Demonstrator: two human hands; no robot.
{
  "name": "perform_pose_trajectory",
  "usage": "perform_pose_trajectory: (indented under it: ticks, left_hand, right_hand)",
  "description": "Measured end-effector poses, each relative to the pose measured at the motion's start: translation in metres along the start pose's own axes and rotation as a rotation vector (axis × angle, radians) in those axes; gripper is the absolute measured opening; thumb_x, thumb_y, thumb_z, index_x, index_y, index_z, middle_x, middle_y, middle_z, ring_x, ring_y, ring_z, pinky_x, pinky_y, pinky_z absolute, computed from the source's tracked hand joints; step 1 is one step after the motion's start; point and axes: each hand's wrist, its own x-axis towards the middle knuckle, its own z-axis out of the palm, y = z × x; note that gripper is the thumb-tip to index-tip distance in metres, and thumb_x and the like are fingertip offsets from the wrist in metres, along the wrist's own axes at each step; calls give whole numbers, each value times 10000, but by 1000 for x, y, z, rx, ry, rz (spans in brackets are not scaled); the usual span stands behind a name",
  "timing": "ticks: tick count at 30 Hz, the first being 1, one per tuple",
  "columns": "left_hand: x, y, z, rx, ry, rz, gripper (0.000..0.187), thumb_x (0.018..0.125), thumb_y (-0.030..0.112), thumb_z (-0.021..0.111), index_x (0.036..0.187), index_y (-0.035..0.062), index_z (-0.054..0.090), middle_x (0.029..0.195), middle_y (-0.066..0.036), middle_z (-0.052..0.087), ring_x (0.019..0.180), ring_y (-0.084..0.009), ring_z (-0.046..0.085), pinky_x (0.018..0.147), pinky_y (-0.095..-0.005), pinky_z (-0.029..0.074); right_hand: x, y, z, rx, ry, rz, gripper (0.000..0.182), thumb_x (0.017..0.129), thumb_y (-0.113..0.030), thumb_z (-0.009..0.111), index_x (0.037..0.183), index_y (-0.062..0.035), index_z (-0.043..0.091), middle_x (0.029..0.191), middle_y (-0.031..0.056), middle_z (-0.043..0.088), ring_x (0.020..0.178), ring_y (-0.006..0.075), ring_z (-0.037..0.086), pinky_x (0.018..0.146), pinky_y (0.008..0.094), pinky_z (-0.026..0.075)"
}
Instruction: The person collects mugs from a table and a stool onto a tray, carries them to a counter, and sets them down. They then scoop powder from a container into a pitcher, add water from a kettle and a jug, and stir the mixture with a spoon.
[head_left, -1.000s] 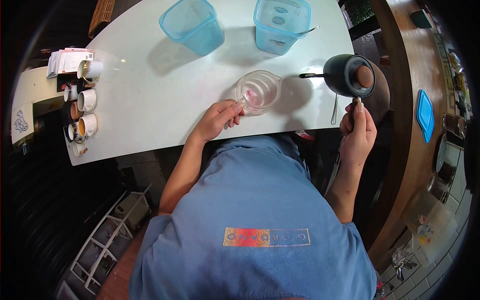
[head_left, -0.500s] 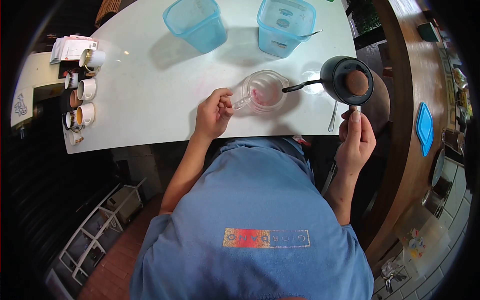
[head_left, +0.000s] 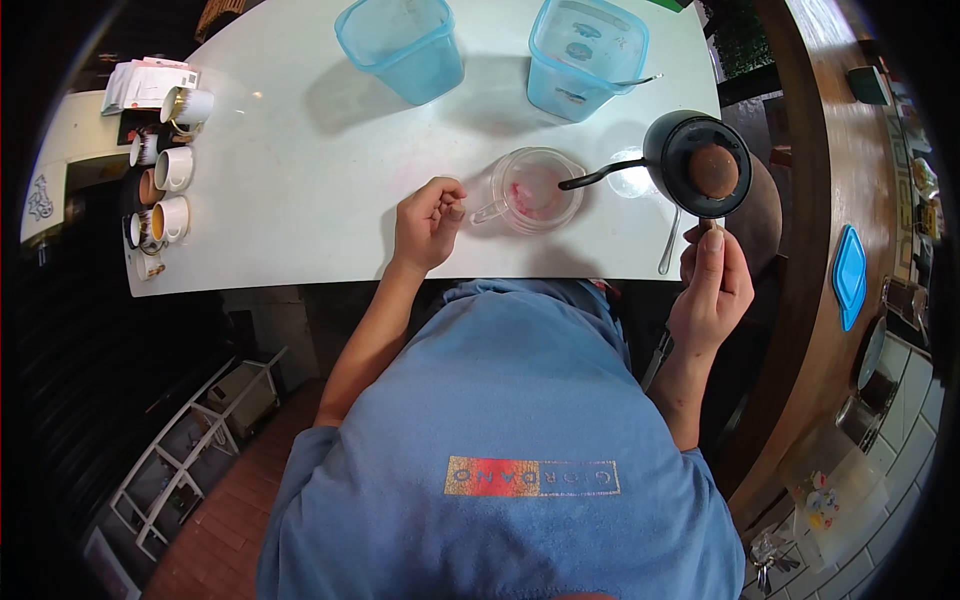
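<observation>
My right hand point(head_left: 712, 290) grips the handle of a black gooseneck kettle point(head_left: 672, 150) with a brown round knob on its lid. The kettle is over the table's right edge, and its spout tip points left above a clear glass cup point(head_left: 538, 190) with reddish traces inside. My left hand point(head_left: 428, 222) is just left of the cup's handle, apart from it, its fingers curled together; whether anything is between them is hidden. Right of the cup, a spoon point(head_left: 669, 240) lies on the white table point(head_left: 300, 200).
Two light blue containers point(head_left: 418, 70) point(head_left: 560, 90) stand at the back of the table, the right one holding a utensil. Several mugs point(head_left: 174, 169) line the left edge near papers point(head_left: 150, 84). A blue lid point(head_left: 849, 277) is on the wooden counter point(head_left: 800, 330) at right.
The view has shifted slightly, moving the table items a little within it. My left hand now shows a small gap from the cup's handle. The kettle stays in my right hand.
</observation>
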Motion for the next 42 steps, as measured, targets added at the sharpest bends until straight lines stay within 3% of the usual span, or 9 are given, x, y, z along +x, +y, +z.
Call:
perform_pose_trajectory:
  ticks: [15, 24, 26, 30, 33, 35, 42]
  left_hand:
    - [0, 1, -3, 19, -28, -67, 366, 914, 379, 573, 841, 20, 573, 624, 2, 492, 534, -64, 417, 475, -205, 316]
    - [0, -1, -4, -13, -32, -103, 382, 919, 400, 560, 836, 27, 577, 603, 8, 482, 532, -65, 415, 485, -209, 324]
    - [-1, -3, -7, 56, -94, -95, 490, 944, 480, 467, 885, 5, 571, 658, -10, 527, 554, -46, 460, 504, -187, 358]
    - [0, 0, -7, 55, -94, -101, 487, 944, 478, 467, 887, 6, 572, 659, -12, 527, 555, -46, 460, 505, -187, 359]
    - [0, 0, -6, 60, -110, -119, 493, 941, 483, 471, 877, 4, 570, 682, -20, 538, 575, -56, 478, 519, -192, 370]
    - [1, 0, -2, -20, -24, -66, 354, 910, 371, 584, 832, 26, 578, 607, 5, 508, 541, -61, 445, 489, -202, 336]
    - [2, 1, -2, -13, -24, -52, 340, 902, 347, 602, 826, 16, 575, 613, 1, 523, 546, -56, 457, 488, -196, 345]
  right_hand:
    - [-4, -1, 1, -57, 47, -22, 285, 951, -194, 527, 868, 67, 608, 606, -16, 486, 553, 30, 404, 507, 185, 299]
    - [-6, -1, 2, -108, 49, -44, 260, 943, -171, 532, 873, 66, 615, 610, -19, 489, 553, 25, 403, 501, 182, 291]
    - [-5, -1, 3, -118, 55, -61, 258, 942, -169, 532, 875, 65, 617, 610, -20, 491, 552, 25, 404, 501, 181, 291]
    - [-5, -2, 4, -123, 58, -63, 258, 941, -169, 533, 876, 65, 619, 613, -18, 497, 556, 26, 410, 505, 180, 297]
    - [-5, 1, 4, -128, 52, -64, 258, 940, -168, 534, 877, 66, 621, 613, -16, 499, 559, 27, 415, 508, 182, 304]
    - [-6, 1, 5, -129, 54, -74, 257, 939, -167, 536, 878, 67, 621, 613, -15, 500, 561, 28, 418, 509, 183, 308]
    - [-5, 1, 8, -123, 48, -63, 250, 936, -157, 542, 906, 76, 628, 632, -9, 525, 569, 27, 433, 515, 182, 320]
